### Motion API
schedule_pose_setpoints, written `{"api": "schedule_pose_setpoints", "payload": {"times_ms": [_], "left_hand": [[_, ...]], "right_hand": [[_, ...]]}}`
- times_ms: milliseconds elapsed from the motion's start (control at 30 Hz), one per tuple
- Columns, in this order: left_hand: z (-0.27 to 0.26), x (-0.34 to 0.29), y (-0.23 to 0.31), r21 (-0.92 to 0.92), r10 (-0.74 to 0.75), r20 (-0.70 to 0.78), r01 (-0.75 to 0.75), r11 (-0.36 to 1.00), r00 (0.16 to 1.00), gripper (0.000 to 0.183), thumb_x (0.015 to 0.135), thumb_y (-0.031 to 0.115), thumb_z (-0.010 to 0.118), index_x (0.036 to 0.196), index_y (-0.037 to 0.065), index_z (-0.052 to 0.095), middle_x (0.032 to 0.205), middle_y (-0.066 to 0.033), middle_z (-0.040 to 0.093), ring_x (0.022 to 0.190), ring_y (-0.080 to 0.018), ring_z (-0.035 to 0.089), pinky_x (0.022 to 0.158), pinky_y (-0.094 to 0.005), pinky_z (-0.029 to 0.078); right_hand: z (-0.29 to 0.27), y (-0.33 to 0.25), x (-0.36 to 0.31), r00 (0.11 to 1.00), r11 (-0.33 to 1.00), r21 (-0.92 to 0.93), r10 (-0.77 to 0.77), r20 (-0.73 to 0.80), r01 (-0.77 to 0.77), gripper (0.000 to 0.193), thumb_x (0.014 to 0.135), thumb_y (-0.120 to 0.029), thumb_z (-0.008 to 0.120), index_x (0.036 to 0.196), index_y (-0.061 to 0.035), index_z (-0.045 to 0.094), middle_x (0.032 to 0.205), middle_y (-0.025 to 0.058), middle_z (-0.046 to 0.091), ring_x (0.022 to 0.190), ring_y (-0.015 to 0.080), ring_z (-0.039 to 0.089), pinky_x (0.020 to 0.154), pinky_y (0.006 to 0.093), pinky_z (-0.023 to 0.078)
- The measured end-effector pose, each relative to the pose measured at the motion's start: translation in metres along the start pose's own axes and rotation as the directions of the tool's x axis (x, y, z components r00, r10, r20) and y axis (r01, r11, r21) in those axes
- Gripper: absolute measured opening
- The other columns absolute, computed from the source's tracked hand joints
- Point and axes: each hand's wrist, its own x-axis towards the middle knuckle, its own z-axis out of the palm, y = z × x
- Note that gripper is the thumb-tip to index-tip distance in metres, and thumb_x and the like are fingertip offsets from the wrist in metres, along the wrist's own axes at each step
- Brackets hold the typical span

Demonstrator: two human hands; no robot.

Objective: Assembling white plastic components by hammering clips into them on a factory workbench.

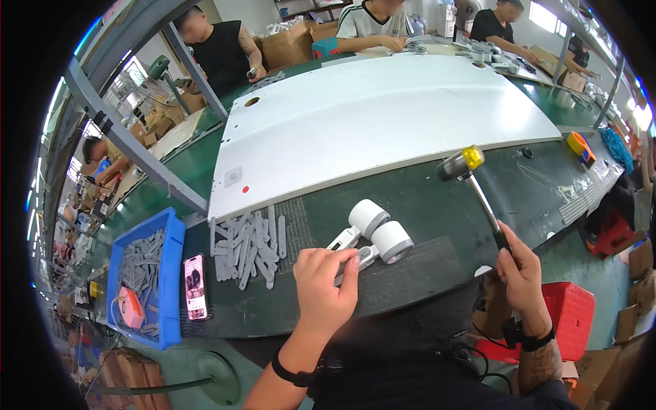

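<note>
My right hand [517,268] grips a mallet by its dark handle. The mallet [462,163], with a yellow and dark grey head on a metal shaft, is raised above the bench. My left hand [324,285] is closed on the handle end of a white handheld device [392,241] with a round, grey-rimmed head. A grey piece shows by my left fingertips; whether it is separate from the handle I cannot make out. Against the held device lies a second similar white device [367,217]. Left of my left hand, loose flat grey strips [247,247] lie in a pile.
A blue bin [175,239] holds more grey strips and a pink-and-white object. Beside it lies a phone [195,287]. A large white board [383,116] covers the bench's far side. An orange tool [581,148] is at right, a red stool [571,318] below. Several people work beyond.
</note>
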Motion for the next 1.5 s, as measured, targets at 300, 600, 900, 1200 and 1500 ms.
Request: {"api": "schedule_pose_setpoints", "payload": {"times_ms": [300, 600, 900, 1200, 1500], "left_hand": [[-0.002, -0.001, -0.007, -0.031, -0.029, 0.001, 0.029, 0.999, 1.0, 0.009, 0.094, 0.014, 0.085, 0.102, 0.01, 0.083, 0.101, -0.0022, 0.074, 0.106, -0.0289, 0.062, 0.093, -0.0426, 0.047], [-0.011, 0.001, -0.013, 0.024, -0.12, 0.157, 0.118, 0.993, 0.98, 0.009, 0.093, 0.025, 0.086, 0.098, 0.018, 0.083, 0.107, 0.0075, 0.085, 0.12, -0.0253, 0.058, 0.106, -0.0478, 0.033], [-0.012, 0.004, -0.013, 0.001, -0.126, 0.177, 0.128, 0.992, 0.976, 0.008, 0.091, 0.025, 0.087, 0.096, 0.019, 0.083, 0.106, 0.008, 0.085, 0.121, -0.0248, 0.057, 0.106, -0.0481, 0.032], [-0.011, 0.003, -0.011, -0.021, -0.15, 0.163, 0.156, 0.988, 0.975, 0.009, 0.091, 0.025, 0.088, 0.093, 0.02, 0.082, 0.101, 0.0102, 0.084, 0.117, -0.0237, 0.056, 0.105, -0.0487, 0.033], [-0.042, -0.008, -0.014, 0.167, -0.144, 0.146, 0.119, 0.979, 0.979, 0.031, 0.079, 0.038, 0.098, 0.096, 0.017, 0.082, 0.156, -0.0095, 0.058, 0.139, -0.0365, 0.046, 0.113, -0.0567, 0.032]], "right_hand": [[0.017, -0.064, -0.013, 0.932, 0.926, -0.283, -0.151, 0.328, 0.25, 0.052, 0.105, -0.006, 0.067, 0.157, -0.0033, 0.063, 0.075, 0.0093, 0.061, 0.067, 0.0189, 0.062, 0.068, 0.0327, 0.051], [0.031, -0.085, 0.002, 0.844, 0.815, -0.432, -0.124, 0.522, 0.387, 0.054, 0.105, -0.007, 0.067, 0.159, -0.0088, 0.062, 0.078, 0.0175, 0.068, 0.069, 0.0327, 0.069, 0.07, 0.0406, 0.055], [0.033, -0.07, 0.007, 0.808, 0.807, -0.341, -0.258, 0.53, 0.482, 0.053, 0.105, -0.005, 0.067, 0.158, -0.0066, 0.062, 0.091, 0.0198, 0.076, 0.077, 0.0357, 0.073, 0.075, 0.0402, 0.058], [0.036, -0.083, 0.005, 0.872, 0.852, -0.362, -0.196, 0.448, 0.377, 0.054, 0.104, -0.007, 0.068, 0.158, -0.0081, 0.063, 0.084, 0.0189, 0.071, 0.071, 0.0351, 0.068, 0.072, 0.0411, 0.056], [0.033, -0.1, 0.006, 0.866, 0.841, -0.403, -0.143, 0.48, 0.362, 0.055, 0.105, -0.008, 0.067, 0.159, -0.0058, 0.061, 0.076, 0.017, 0.068, 0.068, 0.032, 0.068, 0.069, 0.04, 0.055]]}}
